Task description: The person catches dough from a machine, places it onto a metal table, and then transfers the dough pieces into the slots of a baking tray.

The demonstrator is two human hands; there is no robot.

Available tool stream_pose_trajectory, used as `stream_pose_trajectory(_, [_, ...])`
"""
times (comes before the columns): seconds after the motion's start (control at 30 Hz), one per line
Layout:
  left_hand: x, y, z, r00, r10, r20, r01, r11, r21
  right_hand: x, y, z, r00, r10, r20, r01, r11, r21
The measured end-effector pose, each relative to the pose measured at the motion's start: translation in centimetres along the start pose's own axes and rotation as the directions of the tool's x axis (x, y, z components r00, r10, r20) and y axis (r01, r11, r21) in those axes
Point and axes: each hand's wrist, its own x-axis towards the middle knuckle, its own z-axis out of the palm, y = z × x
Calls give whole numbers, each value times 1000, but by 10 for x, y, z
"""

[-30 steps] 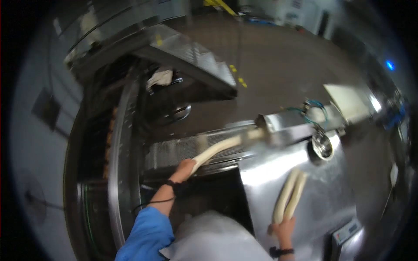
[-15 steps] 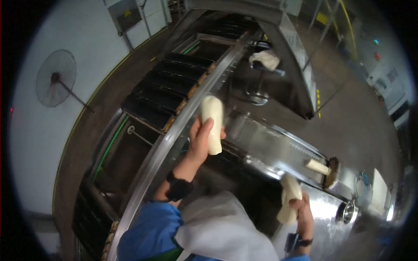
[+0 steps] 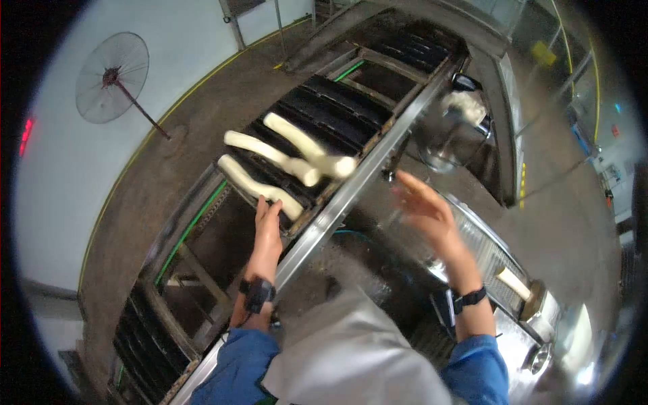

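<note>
My left hand, fingers extended, is nearer, at the lowest pale roll, left of centre in frame. That roll slants upper left to lower right; my right hand hangs open, well apart.

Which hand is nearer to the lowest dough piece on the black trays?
Left. The left hand has its fingertips at the dough piece; the right hand is farther, across the metal rail.
</note>
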Motion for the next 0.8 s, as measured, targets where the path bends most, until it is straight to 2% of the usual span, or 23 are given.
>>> stream_pose_trajectory(0.03, [-1, 0, 0, 999, 26, -48, -25, 1000, 14, -8, 5, 0, 994, 84, -66, -85, 996, -14])
stream_pose_trajectory(0.07, [-1, -1, 3, 995, 52, -90, -50, 998, 31, -18, 19, -7, 993, 83, -87, -85, 996, -16])
stream_pose_trajectory(0.13, [-5, 0, 11, 995, 30, -96, -27, 999, 34, -40, 57, -29, 923, 303, -239, -294, 953, 71])
stream_pose_trajectory(0.17, [-3, -5, 13, 992, 73, -99, -65, 995, 79, -53, 68, -39, 918, 300, -258, -291, 954, 72])
stream_pose_trajectory(0.23, [-1, -12, 19, 979, 165, -120, -146, 977, 155, -79, 88, -57, 889, 319, -330, -355, 934, -53])
stream_pose_trajectory(0.27, [-3, -11, 23, 979, 193, -69, -183, 975, 129, -91, 100, -70, 885, 317, -341, -354, 934, -49])
stream_pose_trajectory(0.33, [12, -20, 27, 970, 228, -79, -215, 965, 147, -113, 123, -102, 761, 404, -507, -603, 728, -325])
stream_pose_trajectory(0.37, [18, -18, 28, 967, 242, -75, -232, 965, 120, -123, 128, -118, 758, 406, -511, -605, 729, -319])
stream_pose_trajectory(0.4, [45, -27, 15, 959, 282, -5, -277, 946, 167, -132, 132, -133, 751, 349, -561, -640, 595, -486])
stream_pose_trajectory(0.47, [36, -5, 30, 945, 293, -144, -250, 933, 257, -154, 162, -181, 779, 212, -590, -623, 375, -687])
stream_pose_trajectory(0.5, [52, -9, 22, 920, 345, -187, -267, 900, 346, -165, 176, -205, 787, 142, -601, -616, 241, -750])
stream_pose_trajectory(0.53, [71, -17, 8, 890, 397, -224, -275, 860, 431, -174, 186, -226, 737, 141, -661, -676, 150, -722])
stream_pose_trajectory(0.57, [75, -22, -2, 908, 362, -211, -314, 921, 230, -184, 193, -245, 728, 137, -672, -686, 153, -712])
stream_pose_trajectory(0.6, [88, -24, -26, 911, 361, -198, -314, 920, 232, -191, 197, -263, 749, 36, -662, -662, 5, -749])
stream_pose_trajectory(0.63, [105, -25, -54, 944, 315, 100, -231, 413, 881, -196, 198, -276, 773, -58, -631, -632, -150, -760])
stream_pose_trajectory(0.67, [117, -31, -67, 967, 59, 248, -202, -414, 887, -199, 191, -281, 770, -57, -636, -636, -149, -757])
stream_pose_trajectory(0.7, [123, -42, -64, 967, 60, 246, -200, -415, 887, -198, 177, -283, 678, 46, -734, -727, -110, -678])
stream_pose_trajectory(0.73, [127, -46, -63, 954, 244, -173, 75, 364, 928, -192, 170, -284, 573, 159, -804, -803, -84, -589])
stream_pose_trajectory(0.77, [123, -51, -69, 902, 162, -400, 174, 712, 681, -200, 184, -297, 613, 153, -775, -760, -154, -632])
stream_pose_trajectory(0.8, [118, -55, -74, 795, 70, -603, 150, 940, 307, -197, 185, -299, 637, 156, -755, -739, -154, -655])
